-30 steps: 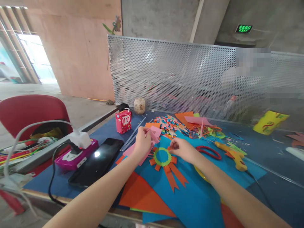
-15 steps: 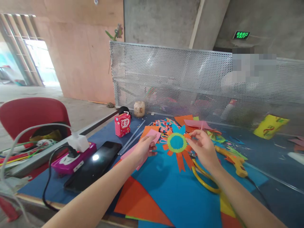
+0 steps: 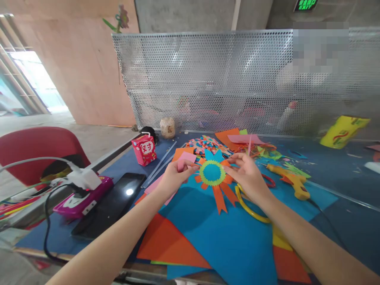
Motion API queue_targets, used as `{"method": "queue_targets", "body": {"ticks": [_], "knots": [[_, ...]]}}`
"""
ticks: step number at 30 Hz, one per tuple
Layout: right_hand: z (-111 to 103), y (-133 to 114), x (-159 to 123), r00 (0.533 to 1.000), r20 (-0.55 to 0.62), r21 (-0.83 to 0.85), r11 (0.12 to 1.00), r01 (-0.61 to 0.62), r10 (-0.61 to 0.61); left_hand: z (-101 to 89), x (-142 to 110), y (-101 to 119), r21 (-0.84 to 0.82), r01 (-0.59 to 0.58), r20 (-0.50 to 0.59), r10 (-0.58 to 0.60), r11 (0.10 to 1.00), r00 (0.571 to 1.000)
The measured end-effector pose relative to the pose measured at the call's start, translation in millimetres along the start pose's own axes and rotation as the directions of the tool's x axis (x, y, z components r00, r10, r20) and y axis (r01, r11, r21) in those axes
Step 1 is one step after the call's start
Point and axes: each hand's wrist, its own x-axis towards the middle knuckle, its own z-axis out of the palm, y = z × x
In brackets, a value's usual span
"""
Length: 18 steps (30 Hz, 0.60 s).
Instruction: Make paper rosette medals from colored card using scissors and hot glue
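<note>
Both hands hold a paper rosette [image 3: 212,173] up over the table: a blue disc with a green toothed ring, orange points around it and two orange ribbon tails hanging down. My right hand [image 3: 247,177] pinches its right edge. My left hand [image 3: 174,177] pinches its left edge and also holds a small pink paper piece [image 3: 185,159]. Beneath them lie a large blue sheet [image 3: 234,237] and an orange sheet [image 3: 169,242].
A black phone [image 3: 111,204], a pink power strip [image 3: 80,197] with a white plug, and a red juice carton [image 3: 144,149] sit left. Yellow-handled scissors [image 3: 248,206], red scissors, a yellow glue gun [image 3: 289,180] and paper scraps [image 3: 208,144] lie right. A perforated metal screen [image 3: 208,79] backs the table. A red chair [image 3: 38,148] stands at the left.
The rosette lay flat on the blue sheet a second ago. My right hand lifted it, and now my left hand has come in to grip its left edge as well.
</note>
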Motion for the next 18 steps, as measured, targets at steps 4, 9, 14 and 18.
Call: {"method": "queue_targets", "body": {"ticks": [4, 9, 14, 18], "knots": [[0, 10, 0, 0.981, 0.135, 0.055, 0.988, -0.147, 0.138, -1.3, 2, -2, 0.171, -0.100, -0.058, 0.112, 0.980, 0.992], [0, 19, -2, 0.949, 0.244, -0.017, 0.980, -0.200, 0.198, -1.4, 3, -3, 0.184, -0.102, -0.082, 0.119, 0.978, 0.990], [-2, 21, -2, 0.947, 0.255, -0.034, 0.980, -0.195, 0.197, -0.8, 3, 3, 0.077, -0.086, -0.147, 0.097, 0.993, 0.984], [-3, 12, -2, 0.962, 0.182, -0.068, 0.979, -0.193, 0.202, -4.4, 6, 12, -0.344, -0.129, -0.266, 0.035, 0.930, 0.963]]}}
